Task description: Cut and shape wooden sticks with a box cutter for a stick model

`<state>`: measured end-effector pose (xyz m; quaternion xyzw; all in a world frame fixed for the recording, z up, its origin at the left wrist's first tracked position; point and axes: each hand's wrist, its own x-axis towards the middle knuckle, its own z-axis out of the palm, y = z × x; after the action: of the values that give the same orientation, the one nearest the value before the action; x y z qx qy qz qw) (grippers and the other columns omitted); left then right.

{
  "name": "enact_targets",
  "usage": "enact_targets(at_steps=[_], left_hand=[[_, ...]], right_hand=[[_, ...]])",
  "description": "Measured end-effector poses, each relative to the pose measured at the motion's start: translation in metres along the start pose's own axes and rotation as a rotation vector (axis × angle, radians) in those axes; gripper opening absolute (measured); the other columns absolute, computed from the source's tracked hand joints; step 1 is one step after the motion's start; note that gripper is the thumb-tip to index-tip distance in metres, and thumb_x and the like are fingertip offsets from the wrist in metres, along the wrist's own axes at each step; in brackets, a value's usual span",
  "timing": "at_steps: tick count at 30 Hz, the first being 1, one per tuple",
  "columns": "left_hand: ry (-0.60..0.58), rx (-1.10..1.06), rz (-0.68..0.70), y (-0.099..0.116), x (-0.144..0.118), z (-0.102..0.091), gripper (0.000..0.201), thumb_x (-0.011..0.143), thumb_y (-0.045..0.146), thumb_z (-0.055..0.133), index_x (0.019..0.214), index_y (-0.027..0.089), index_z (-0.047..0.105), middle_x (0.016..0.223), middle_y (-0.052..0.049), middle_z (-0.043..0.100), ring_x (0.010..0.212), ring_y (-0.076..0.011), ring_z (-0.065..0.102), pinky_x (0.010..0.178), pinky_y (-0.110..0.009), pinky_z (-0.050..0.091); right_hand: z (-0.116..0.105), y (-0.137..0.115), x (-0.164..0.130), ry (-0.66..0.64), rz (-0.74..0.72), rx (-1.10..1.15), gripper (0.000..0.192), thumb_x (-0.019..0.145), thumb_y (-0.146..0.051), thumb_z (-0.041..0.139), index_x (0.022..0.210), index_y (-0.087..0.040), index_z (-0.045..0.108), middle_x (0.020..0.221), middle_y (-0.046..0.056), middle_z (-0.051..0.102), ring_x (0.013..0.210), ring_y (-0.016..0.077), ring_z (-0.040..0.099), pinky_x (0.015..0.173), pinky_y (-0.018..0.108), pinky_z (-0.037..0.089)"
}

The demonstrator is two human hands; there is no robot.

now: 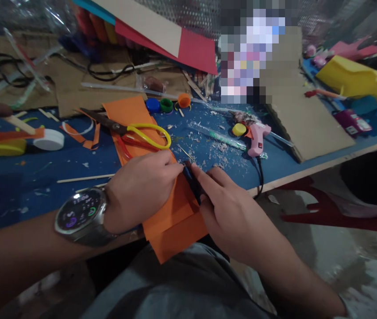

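Orange paper sheets (pixel 171 217), stacked and flat, lie at the near edge of the blue desk (pixel 42 164) and hang a little over it. A thin dark stick-like tool (pixel 193 186) rests across them; what it is I cannot tell. The left hand (pixel 140 190), a round-faced wristwatch (pixel 78 215) on its wrist, pinches the tool's far end with closed fingertips. The right hand (pixel 230 208) lies along the tool, fingers narrow and pressed on it. Yellow-handled scissors (pixel 132 131) sit on the paper just beyond the left hand. A pink glue gun (pixel 256 137) lies near, to the right.
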<state>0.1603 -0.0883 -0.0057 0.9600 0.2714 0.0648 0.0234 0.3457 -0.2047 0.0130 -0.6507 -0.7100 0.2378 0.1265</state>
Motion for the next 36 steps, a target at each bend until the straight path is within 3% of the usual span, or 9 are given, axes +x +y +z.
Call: enact_targets(at_steps=[6, 14, 22, 28, 36], left_hand=[[0.030, -0.025, 0.011, -0.001, -0.001, 0.000, 0.025, 0.097, 0.011, 0.053, 0.097, 0.020, 0.076, 0.079, -0.007, 0.063, 0.067, -0.0242, 0.060, 0.054, -0.039, 0.041], [0.000, -0.003, 0.042, -0.002, 0.002, -0.001, 0.023, 0.097, 0.010, 0.053, 0.095, 0.017, 0.075, 0.080, -0.007, 0.063, 0.069, -0.0241, 0.061, 0.059, -0.039, 0.046], [0.039, 0.027, 0.088, -0.002, 0.003, -0.002, 0.024, 0.097, 0.010, 0.051, 0.091, 0.020, 0.072, 0.079, -0.006, 0.062, 0.070, -0.0219, 0.059, 0.062, -0.036, 0.049], [0.022, -0.008, 0.031, -0.003, 0.001, 0.001, 0.024, 0.096, 0.012, 0.052, 0.097, 0.019, 0.076, 0.081, -0.007, 0.064, 0.071, -0.0241, 0.062, 0.060, -0.038, 0.047], [0.063, -0.012, 0.051, -0.004, 0.002, 0.001, 0.025, 0.095, 0.012, 0.054, 0.099, 0.017, 0.078, 0.081, -0.006, 0.065, 0.073, -0.0235, 0.065, 0.060, -0.036, 0.046]], right_hand=[[-0.001, 0.000, 0.004, -0.037, 0.018, -0.003, 0.069, 0.102, -0.015, 0.039, 0.170, -0.006, 0.038, 0.132, 0.022, 0.061, 0.100, 0.0300, 0.067, 0.090, 0.056, 0.065], [0.000, -0.002, 0.000, -0.069, -0.023, -0.031, 0.070, 0.101, -0.011, 0.035, 0.170, 0.001, 0.036, 0.129, 0.024, 0.060, 0.103, 0.0309, 0.067, 0.094, 0.057, 0.065], [0.003, -0.002, 0.004, -0.037, -0.030, -0.067, 0.071, 0.101, -0.012, 0.036, 0.170, 0.002, 0.035, 0.131, 0.026, 0.059, 0.104, 0.0312, 0.067, 0.093, 0.054, 0.066], [-0.001, 0.001, -0.011, -0.017, -0.033, -0.026, 0.067, 0.100, -0.010, 0.038, 0.166, -0.003, 0.044, 0.124, 0.021, 0.062, 0.097, 0.0268, 0.065, 0.095, 0.055, 0.065], [-0.006, 0.005, -0.009, 0.041, -0.027, 0.058, 0.067, 0.100, -0.009, 0.043, 0.166, -0.003, 0.043, 0.123, 0.019, 0.060, 0.111, 0.0291, 0.062, 0.102, 0.051, 0.062]])
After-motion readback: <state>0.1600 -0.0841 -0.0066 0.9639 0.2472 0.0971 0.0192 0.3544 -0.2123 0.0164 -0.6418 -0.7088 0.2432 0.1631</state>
